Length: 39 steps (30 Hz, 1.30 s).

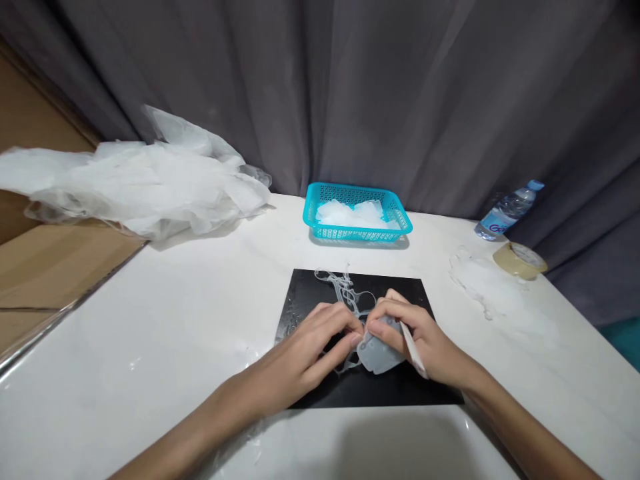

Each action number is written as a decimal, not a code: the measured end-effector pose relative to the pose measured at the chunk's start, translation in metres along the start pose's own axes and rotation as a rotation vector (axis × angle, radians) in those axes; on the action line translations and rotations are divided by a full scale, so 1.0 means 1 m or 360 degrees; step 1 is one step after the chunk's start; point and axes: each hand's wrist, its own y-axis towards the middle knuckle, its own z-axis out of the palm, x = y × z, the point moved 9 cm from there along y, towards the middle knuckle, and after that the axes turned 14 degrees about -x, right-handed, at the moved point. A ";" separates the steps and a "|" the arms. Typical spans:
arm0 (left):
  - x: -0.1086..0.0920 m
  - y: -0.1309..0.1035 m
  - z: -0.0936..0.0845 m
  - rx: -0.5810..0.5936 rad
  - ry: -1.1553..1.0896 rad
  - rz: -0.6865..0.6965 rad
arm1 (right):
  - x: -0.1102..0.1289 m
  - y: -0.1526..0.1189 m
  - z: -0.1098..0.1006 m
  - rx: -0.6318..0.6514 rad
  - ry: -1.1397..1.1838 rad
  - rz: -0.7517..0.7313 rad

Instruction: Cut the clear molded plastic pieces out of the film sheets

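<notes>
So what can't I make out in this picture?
Head view throughout:
Translucent piece: upper part hidden by the right hand.
Pale slim object: upper end, under its fingers.
Left hand: its grip, masked by its own fingers.
Cardboard: cut off by the left edge.
Bottle label: any fine print, too small.

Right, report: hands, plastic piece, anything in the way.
Right hand holding plastic piece and thin white stick. Left hand at piece's edge. Loose strips on black board, close by.
</notes>
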 end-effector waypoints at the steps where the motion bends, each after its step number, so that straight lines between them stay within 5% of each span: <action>1: -0.003 0.000 -0.001 -0.0029 0.0043 0.0063 | -0.001 0.000 0.000 0.0004 0.0019 0.0033; 8: -0.022 -0.009 -0.006 -0.0436 0.0404 0.0713 | 0.003 0.001 0.002 0.0073 0.0028 0.0104; 12: -0.029 -0.020 -0.001 -0.0475 0.0604 0.1026 | 0.002 0.000 0.004 0.0123 0.0020 0.0142; 14: -0.026 -0.016 -0.003 -0.0480 0.0557 0.0913 | 0.000 0.000 0.004 0.0122 0.0017 0.0167; 20: 0.007 -0.003 0.004 -0.0111 -0.0132 -0.0121 | 0.003 0.003 -0.003 0.0099 0.0012 0.0116; 23: 0.013 -0.004 0.009 -0.0022 -0.0322 -0.0352 | 0.004 0.003 -0.003 0.0108 0.0004 0.0057; 26: 0.016 -0.005 0.014 0.0005 -0.0516 -0.0442 | 0.004 0.002 -0.003 0.0067 -0.0047 0.0012; 31: 0.019 -0.006 0.015 -0.0077 -0.0578 -0.0487 | 0.032 -0.006 -0.023 -0.0429 -0.0343 -0.0426; 35: 0.019 -0.007 0.011 -0.0133 -0.0503 -0.0485 | 0.053 -0.023 -0.007 -0.0305 -0.0530 -0.0767; 39: 0.016 -0.008 0.006 -0.0155 -0.0504 -0.0477 | 0.063 -0.037 0.001 -0.0421 -0.0720 -0.1086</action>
